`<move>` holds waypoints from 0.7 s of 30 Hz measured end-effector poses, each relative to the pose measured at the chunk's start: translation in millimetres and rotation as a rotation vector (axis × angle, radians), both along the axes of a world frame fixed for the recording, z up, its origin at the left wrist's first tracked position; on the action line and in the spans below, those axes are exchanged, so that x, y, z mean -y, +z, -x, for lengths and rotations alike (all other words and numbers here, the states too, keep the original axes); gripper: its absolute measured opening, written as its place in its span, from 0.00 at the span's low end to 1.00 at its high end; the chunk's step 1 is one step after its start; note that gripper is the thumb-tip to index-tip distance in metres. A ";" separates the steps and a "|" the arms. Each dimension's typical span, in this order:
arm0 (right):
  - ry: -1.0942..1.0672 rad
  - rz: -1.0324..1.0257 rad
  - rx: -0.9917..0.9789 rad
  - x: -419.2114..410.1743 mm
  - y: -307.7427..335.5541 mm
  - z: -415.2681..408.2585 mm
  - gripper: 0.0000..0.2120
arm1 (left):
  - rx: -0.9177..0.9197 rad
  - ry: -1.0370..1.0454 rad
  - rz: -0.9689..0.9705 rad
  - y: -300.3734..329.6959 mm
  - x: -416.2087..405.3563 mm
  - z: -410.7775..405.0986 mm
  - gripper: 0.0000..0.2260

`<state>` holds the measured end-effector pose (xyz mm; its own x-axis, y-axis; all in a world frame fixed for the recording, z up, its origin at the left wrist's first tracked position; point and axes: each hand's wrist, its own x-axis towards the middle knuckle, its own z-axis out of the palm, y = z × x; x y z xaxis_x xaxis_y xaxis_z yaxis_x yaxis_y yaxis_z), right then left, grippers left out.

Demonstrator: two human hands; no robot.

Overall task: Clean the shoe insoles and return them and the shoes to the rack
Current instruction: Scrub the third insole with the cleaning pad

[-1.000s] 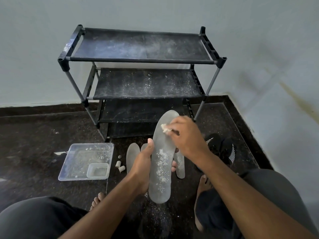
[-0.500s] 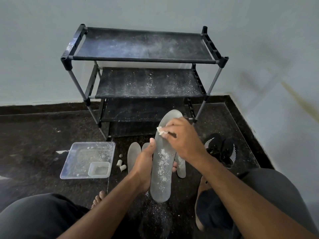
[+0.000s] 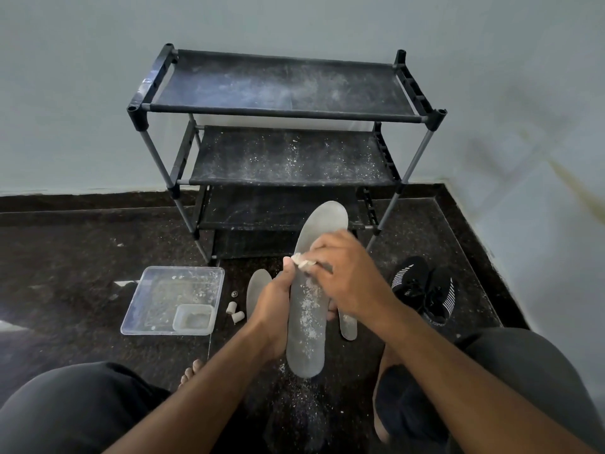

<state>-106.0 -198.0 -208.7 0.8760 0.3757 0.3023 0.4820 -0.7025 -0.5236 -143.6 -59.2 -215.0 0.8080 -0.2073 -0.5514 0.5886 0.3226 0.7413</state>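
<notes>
We see the left hand (image 3: 273, 303) gripping a grey insole (image 3: 311, 290) by its left edge, thumb on top, fingertips poking out on the far side. The insole is held in the air, toe end pointing toward the rack (image 3: 284, 139), heel end toward the person. White powdery flecks cover its middle. The right hand (image 3: 347, 276) pinches a small pale wad (image 3: 302, 261), maybe cloth or sponge, we cannot tell which, and presses it on the insole's upper half.

The black rack stands against the wall, straight beyond the held insole; its shelves are dusted with white specks and carry no shoes. On the dark floor in front of the rack, under the hands, lie more insoles: one (image 3: 257, 290) just left of the left hand, another (image 3: 347, 326) sticking out below the right wrist. A pair of black shoes (image 3: 425, 290) with white stripes sits on the floor in front of the rack's right leg, right of the hands. A clear plastic tray (image 3: 154, 319) lies in front of the rack's left leg, with a small clear tub (image 3: 193, 318) in its near right corner. Two small pale cylinders (image 3: 235, 312) lie between tray and insoles. White powder is scattered on the floor under the held insole.
</notes>
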 end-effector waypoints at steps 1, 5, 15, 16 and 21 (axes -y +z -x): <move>-0.056 -0.029 0.026 5.8 2.1 -5.1 0.06 | -0.006 -0.028 0.000 0.4 -1.0 -0.9 0.33; -0.148 -0.034 0.066 13.0 3.2 -9.8 0.06 | -0.034 -0.032 0.061 -0.2 -1.7 -4.1 0.36; -0.070 0.034 0.127 7.1 -1.8 -3.0 0.05 | -0.016 0.124 0.028 2.8 -4.4 -5.9 0.32; -0.061 0.071 0.118 4.8 -1.7 -1.0 0.04 | -0.011 0.147 -0.001 1.2 -4.5 -5.9 0.31; 0.068 0.197 0.063 -8.6 -5.9 13.9 0.05 | -0.050 0.221 -0.088 -3.3 -6.4 -7.3 0.29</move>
